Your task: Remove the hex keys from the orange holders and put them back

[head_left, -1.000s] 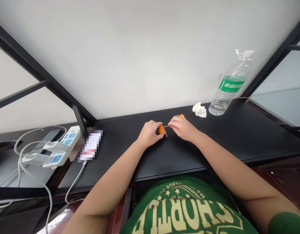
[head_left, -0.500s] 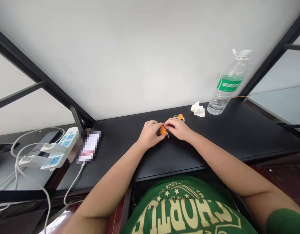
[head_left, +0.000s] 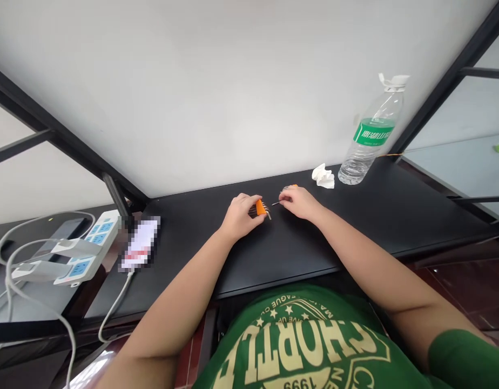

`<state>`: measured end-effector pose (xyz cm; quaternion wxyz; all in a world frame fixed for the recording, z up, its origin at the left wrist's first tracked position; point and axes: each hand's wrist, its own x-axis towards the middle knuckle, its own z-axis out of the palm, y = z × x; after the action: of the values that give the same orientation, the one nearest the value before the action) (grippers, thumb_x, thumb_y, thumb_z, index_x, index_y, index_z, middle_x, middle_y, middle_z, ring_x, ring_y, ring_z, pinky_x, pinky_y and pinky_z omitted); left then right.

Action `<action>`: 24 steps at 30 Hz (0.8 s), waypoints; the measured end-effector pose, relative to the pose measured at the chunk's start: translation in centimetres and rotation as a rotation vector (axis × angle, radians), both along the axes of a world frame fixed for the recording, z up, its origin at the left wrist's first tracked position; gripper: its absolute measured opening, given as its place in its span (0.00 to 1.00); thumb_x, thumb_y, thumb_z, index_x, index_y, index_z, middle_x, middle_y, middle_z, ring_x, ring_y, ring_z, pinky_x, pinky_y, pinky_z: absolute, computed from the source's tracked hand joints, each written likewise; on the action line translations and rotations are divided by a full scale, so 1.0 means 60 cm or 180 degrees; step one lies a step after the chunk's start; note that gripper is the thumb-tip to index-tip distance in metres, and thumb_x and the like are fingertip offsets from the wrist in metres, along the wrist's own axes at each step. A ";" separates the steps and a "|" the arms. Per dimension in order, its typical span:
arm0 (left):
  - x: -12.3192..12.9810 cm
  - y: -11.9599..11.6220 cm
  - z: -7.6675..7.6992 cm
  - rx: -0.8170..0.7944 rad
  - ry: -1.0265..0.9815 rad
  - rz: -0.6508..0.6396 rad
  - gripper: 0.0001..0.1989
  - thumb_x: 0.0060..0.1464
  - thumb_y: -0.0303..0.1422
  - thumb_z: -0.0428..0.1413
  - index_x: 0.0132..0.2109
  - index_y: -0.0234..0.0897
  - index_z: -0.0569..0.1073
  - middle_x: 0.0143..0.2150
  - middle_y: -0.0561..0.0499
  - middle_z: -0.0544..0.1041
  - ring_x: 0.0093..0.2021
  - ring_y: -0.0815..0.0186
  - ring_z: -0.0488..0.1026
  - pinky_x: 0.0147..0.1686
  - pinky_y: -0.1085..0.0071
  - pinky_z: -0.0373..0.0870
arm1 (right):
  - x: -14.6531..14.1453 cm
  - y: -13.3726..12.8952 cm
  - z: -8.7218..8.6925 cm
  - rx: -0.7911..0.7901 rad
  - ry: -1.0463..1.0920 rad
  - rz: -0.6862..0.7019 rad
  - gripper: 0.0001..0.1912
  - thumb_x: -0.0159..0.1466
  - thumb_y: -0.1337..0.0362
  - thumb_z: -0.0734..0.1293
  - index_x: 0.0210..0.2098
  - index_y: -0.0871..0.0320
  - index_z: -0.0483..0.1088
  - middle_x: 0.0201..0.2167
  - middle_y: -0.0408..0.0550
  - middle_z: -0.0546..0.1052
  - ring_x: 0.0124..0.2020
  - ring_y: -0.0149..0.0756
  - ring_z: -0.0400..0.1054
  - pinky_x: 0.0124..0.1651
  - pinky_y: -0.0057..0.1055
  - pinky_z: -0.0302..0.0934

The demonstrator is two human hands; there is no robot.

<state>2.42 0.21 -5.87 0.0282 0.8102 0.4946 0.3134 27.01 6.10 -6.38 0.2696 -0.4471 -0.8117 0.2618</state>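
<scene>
Orange plastic part (head_left: 261,207) is sitting in the left hand just above the matte black desk (head_left: 184,232), a comb of metal pins sticking out on its right side. Left hand (head_left: 242,217) is closed, fingers wrapping the part. Right hand (head_left: 300,202) is curled, pinching a thin metal rod (head_left: 276,203) that is pointing left, its tip just beside the pins. Second orange part (head_left: 292,186) is lying just past the right fingertips, partly hidden by them. Crumpled white tissue (head_left: 323,176) and clear ribbed water bottle (head_left: 365,151) with green label are standing further right. Pixelated phone (head_left: 140,244) is lying at left, white cable (head_left: 115,300) trailing down, near white power strip (head_left: 93,243) with blue sockets.
</scene>
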 end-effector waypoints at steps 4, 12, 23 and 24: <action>-0.010 0.009 -0.006 -0.0073 0.0034 0.0137 0.23 0.53 0.37 0.66 0.56 0.40 0.76 0.45 0.46 0.81 0.48 0.56 0.76 0.54 0.57 0.74 | 0.009 0.013 -0.014 0.0391 -0.0813 0.0035 0.08 0.68 0.69 0.66 0.41 0.57 0.79 0.46 0.52 0.76 0.42 0.35 0.68 0.46 0.33 0.61; -0.008 0.004 -0.006 -0.0060 0.0054 0.0123 0.24 0.53 0.36 0.66 0.57 0.40 0.76 0.46 0.47 0.81 0.49 0.56 0.76 0.55 0.56 0.73 | 0.003 0.017 -0.025 0.0552 -0.1060 0.0087 0.11 0.70 0.69 0.65 0.40 0.58 0.81 0.45 0.54 0.77 0.42 0.37 0.70 0.45 0.33 0.63; -0.011 0.006 -0.008 0.0005 0.0099 0.0071 0.24 0.54 0.36 0.66 0.57 0.40 0.76 0.46 0.46 0.81 0.49 0.56 0.76 0.55 0.56 0.73 | 0.000 0.007 -0.012 0.0645 -0.1319 0.0102 0.13 0.69 0.71 0.64 0.37 0.59 0.81 0.42 0.56 0.77 0.41 0.40 0.70 0.42 0.34 0.62; -0.011 0.006 -0.008 -0.0004 0.0114 0.0062 0.24 0.54 0.36 0.66 0.57 0.40 0.76 0.46 0.46 0.81 0.49 0.56 0.76 0.55 0.56 0.73 | 0.000 0.004 -0.010 0.0646 -0.1350 0.0102 0.12 0.69 0.71 0.64 0.35 0.59 0.80 0.41 0.56 0.77 0.40 0.39 0.70 0.41 0.34 0.62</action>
<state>1.77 0.59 -6.32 0.0168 0.8108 0.5030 0.2988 27.01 6.32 -6.95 0.1324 -0.4499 -0.8793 0.0833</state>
